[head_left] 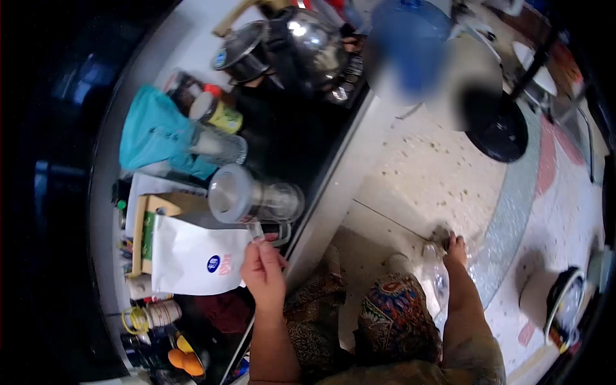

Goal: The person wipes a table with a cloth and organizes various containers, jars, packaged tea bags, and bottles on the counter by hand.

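A clear glass jug (280, 202) with a pale round lid (231, 194) stands near the edge of the dark counter. My left hand (263, 273) is closed at the jug's handle, thumb and fingers pinched together. Beside that hand is a white paper bag (192, 256) with a blue round mark and red print. My right hand (455, 249) hangs low over the floor, holding nothing visible, its fingers partly stretched. Close by it, a clear plastic item (436, 273) shows near my legs.
Behind the jug sit a teal bag (154, 131), a glass tumbler (221, 146) and a yellow-labelled jar (221, 115). Metal kettles (308, 48) stand farther back. Orange fruit (185, 362) lies at lower left. A black bin (500, 135) and a pot-like container (542, 292) stand to the right.
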The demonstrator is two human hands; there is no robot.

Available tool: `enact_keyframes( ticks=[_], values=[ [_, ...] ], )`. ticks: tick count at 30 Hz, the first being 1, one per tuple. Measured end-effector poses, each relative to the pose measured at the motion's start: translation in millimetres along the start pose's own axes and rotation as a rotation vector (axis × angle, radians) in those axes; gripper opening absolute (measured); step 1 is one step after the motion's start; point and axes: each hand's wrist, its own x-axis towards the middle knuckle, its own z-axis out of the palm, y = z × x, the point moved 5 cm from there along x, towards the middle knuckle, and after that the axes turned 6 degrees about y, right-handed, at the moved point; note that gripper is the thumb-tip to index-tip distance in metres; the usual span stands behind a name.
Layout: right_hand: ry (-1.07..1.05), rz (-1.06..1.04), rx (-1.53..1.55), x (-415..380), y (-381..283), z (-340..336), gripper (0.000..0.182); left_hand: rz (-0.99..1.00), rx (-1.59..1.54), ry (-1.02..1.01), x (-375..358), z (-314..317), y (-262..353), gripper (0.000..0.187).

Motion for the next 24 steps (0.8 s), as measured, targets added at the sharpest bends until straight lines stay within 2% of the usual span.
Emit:
enact_keyframes(
  ticks=[2, 4, 5, 8, 11, 14, 15, 17, 22, 24],
  values=[
    [0.120, -0.067, -0.029, 9, 8, 14, 0.074, -0.011, -0.042, 0.047, 1, -2, -1, 0.022],
    [0.158, -0.048, -0.009, 8, 8, 6, 0.070, -0.012, 0.021, -0.016, -1, 1, -1, 0.030],
    [0.172, -0.052, -0.003, 14, 15, 14, 0.070, 0.019, -0.029, 0.004, -1, 0, -5, 0.020],
    [0.123, -0.045, -0.005, 15, 14, 12, 0.078, -0.028, -0.007, 0.001, -1, -1, -5, 0.018],
    [0.050, 0.017, 0.029, 8, -2, -5, 0.079, -0.049, -0.036, 0.001, -3, -1, -7, 0.016],
    [0.092, -0.026, 0.023, 3, -4, 0, 0.076, -0.016, -0.011, 0.001, -3, -2, -13, 0.016],
    [0.072, -0.002, 0.011, 9, 2, 8, 0.074, 0.018, -0.001, -0.021, -3, -1, -10, 0.023],
    [0.102, -0.015, -0.043, 18, 11, 18, 0.069, 0.042, 0.008, -0.012, -2, -1, -14, 0.023],
    [0.260, -0.109, 0.056, -3, -25, -59, 0.069, 0.066, 0.051, -0.007, 0, -3, -7, 0.023],
    [0.318, -0.188, 0.143, -10, -36, -88, 0.069, 0.033, 0.020, 0.038, 0, -5, -3, 0.011]
  ],
)
